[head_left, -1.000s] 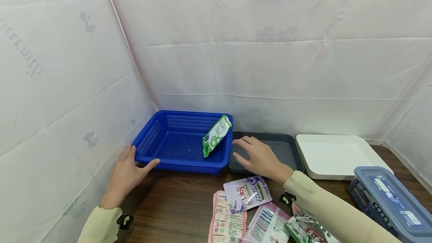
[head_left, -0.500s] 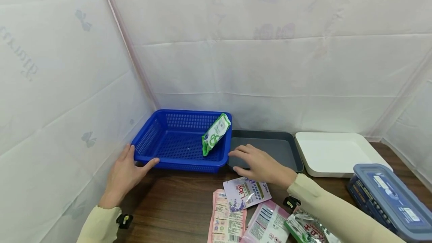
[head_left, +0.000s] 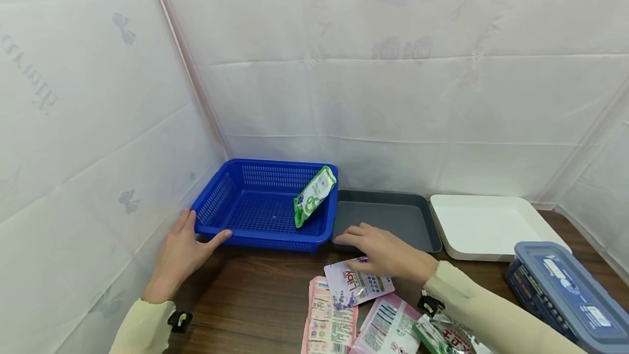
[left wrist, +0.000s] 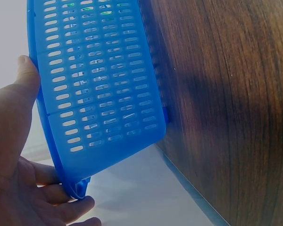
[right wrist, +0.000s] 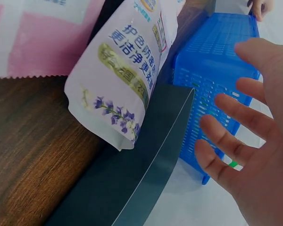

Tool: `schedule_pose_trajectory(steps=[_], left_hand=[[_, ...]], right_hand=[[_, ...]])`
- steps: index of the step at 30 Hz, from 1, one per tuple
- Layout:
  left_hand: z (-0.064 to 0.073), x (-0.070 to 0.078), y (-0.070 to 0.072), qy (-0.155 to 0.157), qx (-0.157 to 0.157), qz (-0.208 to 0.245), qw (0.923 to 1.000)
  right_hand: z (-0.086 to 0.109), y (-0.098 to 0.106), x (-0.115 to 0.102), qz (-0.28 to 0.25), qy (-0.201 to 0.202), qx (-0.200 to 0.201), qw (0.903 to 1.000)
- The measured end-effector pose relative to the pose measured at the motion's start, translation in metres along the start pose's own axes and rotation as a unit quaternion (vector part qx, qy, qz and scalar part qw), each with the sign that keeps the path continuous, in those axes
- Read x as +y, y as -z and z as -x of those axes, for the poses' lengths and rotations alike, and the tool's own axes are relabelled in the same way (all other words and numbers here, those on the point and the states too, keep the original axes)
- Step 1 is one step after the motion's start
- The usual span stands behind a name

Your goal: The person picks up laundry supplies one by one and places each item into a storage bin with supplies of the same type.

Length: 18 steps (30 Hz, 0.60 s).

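Risk of slipping: the lavender pouch (head_left: 357,283) lies loose on the worktop (head_left: 255,294), partly over other sachets; it could be pushed aside if pressed by flat fingers rather than pinched.
Risk of shifting: the blue basket (head_left: 231,201) is only touched at its near-left corner, so it could be nudged against the grey tray (head_left: 393,217) beside it.
Green packet (head_left: 314,194): leant against the basket's right wall; it could be toppled by a jolt.
Left hand (head_left: 182,253): spread open, thumb along the basket's front rim, fingers by its side; nothing is gripped.
Right hand (head_left: 388,253): held palm down, fingers spread and straight, just above the pouch near the tray's front edge; nothing is held.
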State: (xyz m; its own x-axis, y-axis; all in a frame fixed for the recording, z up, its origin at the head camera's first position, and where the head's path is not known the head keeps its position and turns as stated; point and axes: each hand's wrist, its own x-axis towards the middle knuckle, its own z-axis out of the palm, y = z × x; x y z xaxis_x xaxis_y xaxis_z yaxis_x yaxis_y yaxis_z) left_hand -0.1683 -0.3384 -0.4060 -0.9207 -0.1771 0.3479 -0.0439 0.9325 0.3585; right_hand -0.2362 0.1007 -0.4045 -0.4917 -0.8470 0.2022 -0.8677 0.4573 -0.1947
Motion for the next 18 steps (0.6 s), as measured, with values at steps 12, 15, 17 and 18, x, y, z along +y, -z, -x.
schedule_pose_trajectory(steps=[12, 15, 17, 18], left_hand=[[0.0015, -0.0003, 0.0005, -0.007, -0.001, -0.004, 1.0], [0.0015, -0.0009, 0.0003, -0.008, -0.001, -0.003, 1.0], [0.0012, -0.0015, 0.0003, -0.007, -0.003, -0.001, 1.0], [0.0012, -0.0015, 0.0003, -0.007, -0.003, -0.001, 1.0]], right_hand=[[0.0079, -0.0026, -0.0083, -0.016, -0.006, -0.094, 0.9955], [0.0093, -0.0035, -0.0083, -0.01, -0.006, -0.104, 0.9945], [0.0102, -0.0046, -0.0082, -0.005, -0.003, -0.108, 0.9942], [0.0107, -0.0049, -0.0081, -0.002, -0.003, -0.109, 0.9941]])
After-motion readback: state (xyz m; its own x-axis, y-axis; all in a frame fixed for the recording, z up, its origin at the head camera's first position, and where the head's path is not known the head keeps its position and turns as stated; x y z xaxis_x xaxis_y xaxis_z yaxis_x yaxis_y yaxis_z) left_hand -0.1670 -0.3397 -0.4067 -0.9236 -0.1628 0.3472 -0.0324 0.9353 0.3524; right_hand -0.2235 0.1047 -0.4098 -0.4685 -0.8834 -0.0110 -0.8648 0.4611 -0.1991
